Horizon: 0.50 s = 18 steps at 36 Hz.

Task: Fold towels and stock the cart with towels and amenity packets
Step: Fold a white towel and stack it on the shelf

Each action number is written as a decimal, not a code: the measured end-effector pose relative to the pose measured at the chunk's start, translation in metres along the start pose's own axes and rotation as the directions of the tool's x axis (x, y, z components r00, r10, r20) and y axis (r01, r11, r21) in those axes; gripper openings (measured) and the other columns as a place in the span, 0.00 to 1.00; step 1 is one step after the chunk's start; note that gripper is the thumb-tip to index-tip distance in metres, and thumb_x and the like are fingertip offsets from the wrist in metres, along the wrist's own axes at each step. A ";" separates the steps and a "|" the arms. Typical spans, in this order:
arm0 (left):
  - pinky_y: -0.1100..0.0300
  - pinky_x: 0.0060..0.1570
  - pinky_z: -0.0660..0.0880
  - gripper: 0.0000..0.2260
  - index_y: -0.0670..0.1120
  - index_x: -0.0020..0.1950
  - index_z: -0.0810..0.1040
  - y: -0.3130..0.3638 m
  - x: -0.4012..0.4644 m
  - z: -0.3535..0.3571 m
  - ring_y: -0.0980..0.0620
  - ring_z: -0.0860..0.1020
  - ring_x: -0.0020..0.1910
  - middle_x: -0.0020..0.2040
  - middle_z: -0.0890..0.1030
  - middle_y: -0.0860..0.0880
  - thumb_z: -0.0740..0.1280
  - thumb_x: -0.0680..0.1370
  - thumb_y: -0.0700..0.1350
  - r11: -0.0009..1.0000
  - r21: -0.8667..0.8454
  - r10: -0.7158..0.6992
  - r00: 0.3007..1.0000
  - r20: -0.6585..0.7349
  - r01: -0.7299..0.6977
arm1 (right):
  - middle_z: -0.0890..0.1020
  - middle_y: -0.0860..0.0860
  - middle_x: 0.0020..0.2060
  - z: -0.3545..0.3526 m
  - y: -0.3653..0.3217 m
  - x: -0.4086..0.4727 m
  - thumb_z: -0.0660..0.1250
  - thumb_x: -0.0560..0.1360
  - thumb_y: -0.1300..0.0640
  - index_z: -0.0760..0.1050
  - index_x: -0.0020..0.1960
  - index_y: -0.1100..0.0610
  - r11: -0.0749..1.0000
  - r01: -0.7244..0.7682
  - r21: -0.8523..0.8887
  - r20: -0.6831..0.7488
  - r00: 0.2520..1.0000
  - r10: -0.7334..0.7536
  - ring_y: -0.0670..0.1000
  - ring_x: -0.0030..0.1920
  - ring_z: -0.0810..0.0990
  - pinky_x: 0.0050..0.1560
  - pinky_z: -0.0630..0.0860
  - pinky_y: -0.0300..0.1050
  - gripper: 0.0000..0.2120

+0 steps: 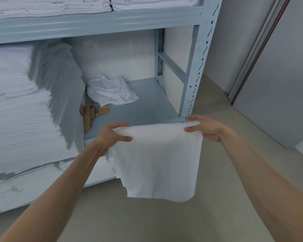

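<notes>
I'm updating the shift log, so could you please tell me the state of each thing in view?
Held towel: hanging unfolded, pinched at both top corners.
Left hand: pinching the towel's left corner.
Right hand: pinching the right corner.
Crumpled cloth: lying loose, unfolded, on the shelf.
Stacked linen: folded, piled high.
Brown packets: lying scattered beside the stack.

towel [157, 158] before shelf [143, 105], packets [93, 110] on shelf

White towel [157, 159] hangs by its top corners — seemingly doubled — before brown packets [92, 111] on the shelf.
</notes>
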<state>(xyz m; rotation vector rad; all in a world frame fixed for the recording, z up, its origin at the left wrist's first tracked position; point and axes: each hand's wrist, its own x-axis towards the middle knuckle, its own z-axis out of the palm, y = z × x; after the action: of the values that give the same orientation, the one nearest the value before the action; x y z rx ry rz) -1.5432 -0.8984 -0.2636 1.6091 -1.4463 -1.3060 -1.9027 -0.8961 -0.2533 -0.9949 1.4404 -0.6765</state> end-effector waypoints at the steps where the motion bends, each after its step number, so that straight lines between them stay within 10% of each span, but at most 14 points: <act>1: 0.51 0.66 0.72 0.27 0.53 0.60 0.83 -0.002 0.001 0.001 0.46 0.75 0.63 0.62 0.78 0.50 0.82 0.64 0.37 0.999 0.033 -0.003 1.000 -0.004 0.003 | 0.75 0.54 0.68 0.003 -0.002 0.002 0.79 0.68 0.65 0.75 0.67 0.50 0.999 0.002 -0.038 0.011 1.000 -0.001 0.55 0.64 0.79 0.69 0.72 0.57 0.31; 8: 0.53 0.55 0.70 0.31 0.47 0.64 0.79 -0.023 0.011 0.014 0.47 0.73 0.56 0.58 0.77 0.49 0.82 0.63 0.36 0.955 0.297 0.020 0.992 -0.123 0.017 | 0.67 0.51 0.71 0.029 -0.012 0.012 0.80 0.65 0.65 0.70 0.72 0.47 0.910 0.029 -0.413 -0.020 0.999 -0.040 0.52 0.69 0.67 0.68 0.65 0.44 0.40; 12: 0.53 0.51 0.73 0.21 0.45 0.57 0.82 -0.033 0.023 0.018 0.46 0.77 0.50 0.51 0.82 0.47 0.82 0.65 0.42 0.928 0.372 0.061 0.984 -0.165 0.005 | 0.71 0.52 0.69 0.042 -0.004 0.024 0.81 0.64 0.60 0.64 0.75 0.51 0.660 0.019 -0.751 -0.019 0.999 -0.050 0.56 0.69 0.69 0.66 0.70 0.49 0.44; 18: 0.38 0.67 0.62 0.16 0.53 0.55 0.82 -0.029 0.055 0.024 0.39 0.69 0.65 0.60 0.75 0.43 0.76 0.71 0.57 0.717 0.674 0.003 0.967 -0.254 0.175 | 0.78 0.56 0.57 0.047 0.007 0.055 0.78 0.67 0.59 0.75 0.55 0.54 0.516 -0.007 -0.856 -0.078 0.990 -0.115 0.57 0.56 0.78 0.42 0.72 0.43 0.19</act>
<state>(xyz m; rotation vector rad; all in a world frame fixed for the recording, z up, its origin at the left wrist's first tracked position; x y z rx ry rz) -1.5590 -0.9402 -0.3126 2.2392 -1.8415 -0.5663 -1.8544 -0.9337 -0.2923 -1.7983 1.9103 0.0173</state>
